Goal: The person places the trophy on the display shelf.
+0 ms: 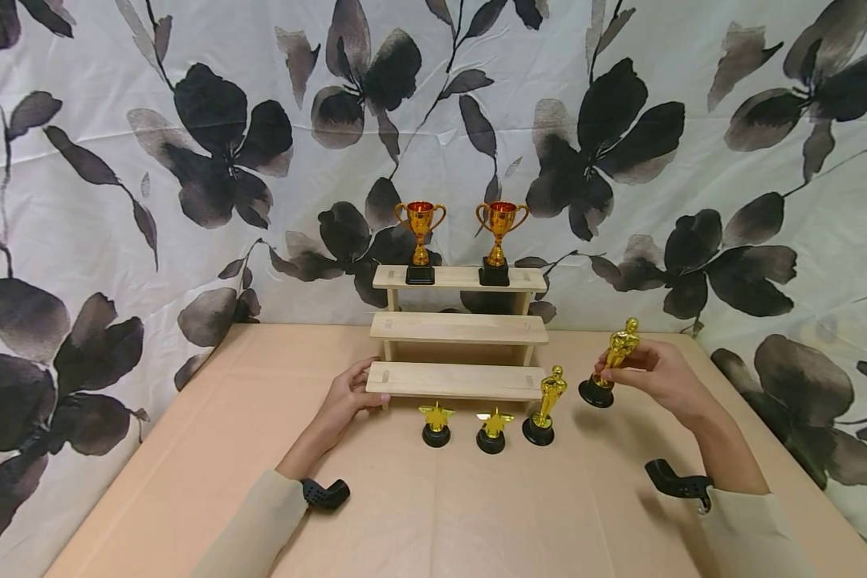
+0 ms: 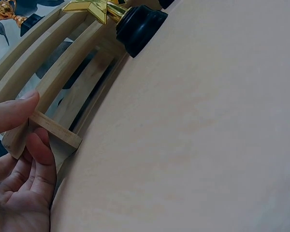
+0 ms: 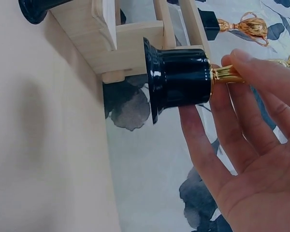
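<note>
My right hand (image 1: 657,373) holds a gold figure statuette (image 1: 622,345) by its lower part, above the table right of the stand. Its black base (image 3: 181,77) shows large in the right wrist view. With thumb above and fingers beneath, my left hand (image 1: 348,397) grips the left end of the lowest shelf of a three-tier wooden stand (image 1: 455,380). A second gold statuette (image 1: 549,397) stands on the table by the stand's front right corner. Two small star trophies (image 1: 436,424) stand in front of the lowest shelf.
Two gold cup trophies, a left cup (image 1: 420,233) and a right cup (image 1: 499,233), stand on the top shelf. Behind the table (image 1: 433,514) hangs a white cloth with dark flowers (image 1: 224,152). A black wrist device (image 1: 325,494) sits at each sleeve.
</note>
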Tool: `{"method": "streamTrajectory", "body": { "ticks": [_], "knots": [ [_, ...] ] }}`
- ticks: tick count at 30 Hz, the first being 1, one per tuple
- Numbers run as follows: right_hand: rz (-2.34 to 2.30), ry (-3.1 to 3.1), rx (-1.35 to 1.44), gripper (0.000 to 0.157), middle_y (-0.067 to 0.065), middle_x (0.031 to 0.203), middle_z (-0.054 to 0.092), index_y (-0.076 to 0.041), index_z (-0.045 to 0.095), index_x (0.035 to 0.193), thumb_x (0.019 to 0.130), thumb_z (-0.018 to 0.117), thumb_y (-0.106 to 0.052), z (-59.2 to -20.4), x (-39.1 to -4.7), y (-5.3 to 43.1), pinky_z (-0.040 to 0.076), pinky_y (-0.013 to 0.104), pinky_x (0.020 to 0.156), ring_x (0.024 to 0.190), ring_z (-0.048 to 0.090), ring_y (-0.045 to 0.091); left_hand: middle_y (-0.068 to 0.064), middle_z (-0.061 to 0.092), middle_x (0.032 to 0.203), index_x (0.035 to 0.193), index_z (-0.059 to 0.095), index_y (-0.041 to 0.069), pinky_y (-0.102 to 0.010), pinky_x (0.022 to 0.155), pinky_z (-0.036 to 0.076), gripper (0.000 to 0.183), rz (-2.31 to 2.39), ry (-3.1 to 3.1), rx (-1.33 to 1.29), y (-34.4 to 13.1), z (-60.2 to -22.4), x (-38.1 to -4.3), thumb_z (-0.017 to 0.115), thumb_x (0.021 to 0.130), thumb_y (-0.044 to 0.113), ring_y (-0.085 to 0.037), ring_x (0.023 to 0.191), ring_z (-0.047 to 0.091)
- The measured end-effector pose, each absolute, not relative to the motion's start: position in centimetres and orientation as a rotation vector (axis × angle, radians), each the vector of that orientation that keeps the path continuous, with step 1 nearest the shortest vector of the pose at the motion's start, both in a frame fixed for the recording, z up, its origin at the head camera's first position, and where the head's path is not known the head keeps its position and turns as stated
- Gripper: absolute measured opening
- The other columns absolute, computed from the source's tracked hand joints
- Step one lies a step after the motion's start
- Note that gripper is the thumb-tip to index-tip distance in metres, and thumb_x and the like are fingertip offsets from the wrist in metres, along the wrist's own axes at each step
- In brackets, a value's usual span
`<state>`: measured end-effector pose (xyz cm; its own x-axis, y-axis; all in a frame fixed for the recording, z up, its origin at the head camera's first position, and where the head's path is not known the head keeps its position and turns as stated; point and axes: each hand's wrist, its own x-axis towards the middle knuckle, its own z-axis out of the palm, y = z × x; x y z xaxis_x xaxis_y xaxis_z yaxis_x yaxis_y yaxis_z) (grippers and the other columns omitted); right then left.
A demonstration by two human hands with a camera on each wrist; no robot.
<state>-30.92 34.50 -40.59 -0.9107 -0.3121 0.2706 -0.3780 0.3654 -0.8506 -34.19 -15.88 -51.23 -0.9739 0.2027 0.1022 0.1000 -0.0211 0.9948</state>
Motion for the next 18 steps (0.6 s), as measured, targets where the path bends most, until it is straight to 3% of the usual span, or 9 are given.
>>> {"method": "streamTrajectory", "body": {
  "ticks": [18],
  "knots": [
    [1.630, -2.496, 0.579, 0.029, -0.005, 0.101, 0.079, 0.012, 0.063, 0.117, 0.094, 0.073, -0.003, -40.05, -30.68, 33.87, 0.059, 0.021, 0.079, 0.094, 0.075, 0.005, -0.020, 0.061, 0.131, 0.157, 0.037, 0.003, -0.024, 0.063, 0.047, 0.084, 2.169, 2.155, 0.328, -15.72, -51.05, -34.09, 0.077, 0.084, 0.001, -0.010, 0.091, 0.065]
  ]
}}
